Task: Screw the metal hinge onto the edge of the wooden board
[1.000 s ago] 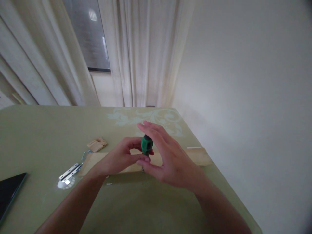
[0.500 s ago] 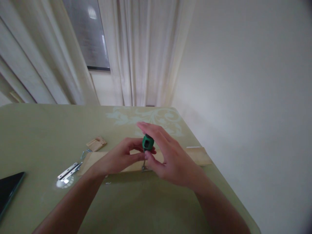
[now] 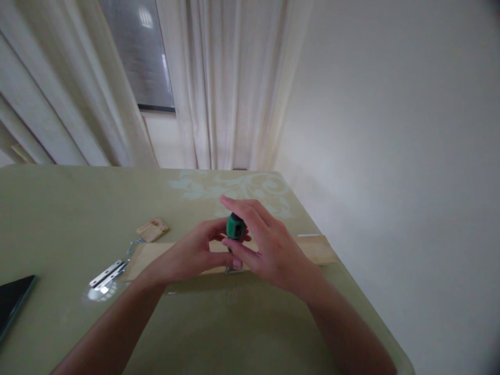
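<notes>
A screwdriver (image 3: 235, 227) with a green and black handle stands nearly upright over the near edge of a long wooden board (image 3: 152, 254). My right hand (image 3: 269, 245) grips its handle from the right, thumb in front and fingers arched over the top. From the left, my left hand (image 3: 201, 249) closes around the lower part, its thumb across the shaft and its fingers behind. A small metal piece, perhaps a hinge (image 3: 233, 270), shows at the board's edge below the thumb. My hands mostly hide the shaft and the tip.
Metal hinges (image 3: 107, 274) lie left of the board, by a shiny clear spot. Behind them sits a small wooden piece (image 3: 153, 229). A dark flat device (image 3: 15, 299) rests at the table's left. The green table (image 3: 234, 323) ends at a wall (image 3: 390, 156) on the right.
My right thumb has shifted up and left on the handle. My left thumb has slid right and down across the shaft, which showed more before.
</notes>
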`<state>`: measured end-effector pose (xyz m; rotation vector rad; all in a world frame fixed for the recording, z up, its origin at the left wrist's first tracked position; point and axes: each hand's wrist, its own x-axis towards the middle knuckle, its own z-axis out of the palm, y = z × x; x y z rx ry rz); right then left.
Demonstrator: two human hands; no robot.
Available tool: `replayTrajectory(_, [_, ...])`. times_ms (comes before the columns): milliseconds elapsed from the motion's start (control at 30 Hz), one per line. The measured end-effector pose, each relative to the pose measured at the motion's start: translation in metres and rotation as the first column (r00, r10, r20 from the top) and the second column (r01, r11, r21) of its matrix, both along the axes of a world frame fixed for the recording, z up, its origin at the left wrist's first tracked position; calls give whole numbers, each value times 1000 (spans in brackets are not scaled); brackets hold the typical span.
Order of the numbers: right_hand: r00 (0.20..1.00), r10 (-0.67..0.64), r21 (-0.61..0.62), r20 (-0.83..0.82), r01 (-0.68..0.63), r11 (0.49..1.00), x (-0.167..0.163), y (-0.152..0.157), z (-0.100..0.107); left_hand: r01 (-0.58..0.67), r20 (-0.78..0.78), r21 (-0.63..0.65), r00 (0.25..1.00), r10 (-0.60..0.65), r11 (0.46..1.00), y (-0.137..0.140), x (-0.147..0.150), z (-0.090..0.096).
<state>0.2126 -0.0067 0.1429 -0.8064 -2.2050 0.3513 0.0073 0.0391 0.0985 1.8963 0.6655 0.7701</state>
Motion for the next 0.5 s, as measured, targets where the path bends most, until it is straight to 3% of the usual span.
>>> replayTrajectory(100, [999,27,-16,38,-26,1000,0,-3,1,19,-14,6,1000,-19,1000,0,-1,1])
replayTrajectory(233, [999,-51,22,-14,51,998,-1,-2,0,-47,-12,1,999,47,999,0,-1,0])
replayTrajectory(367, [999,-17,-4,-38,17,1000,0,-1,-1,19,-8,-20,1000,-19,1000,0,-1,0])
replayTrajectory(500, [999,-14,3,-49,14,1000,-1,-2,-1,-52,-10,-34,999,52,998,-1,2,0])
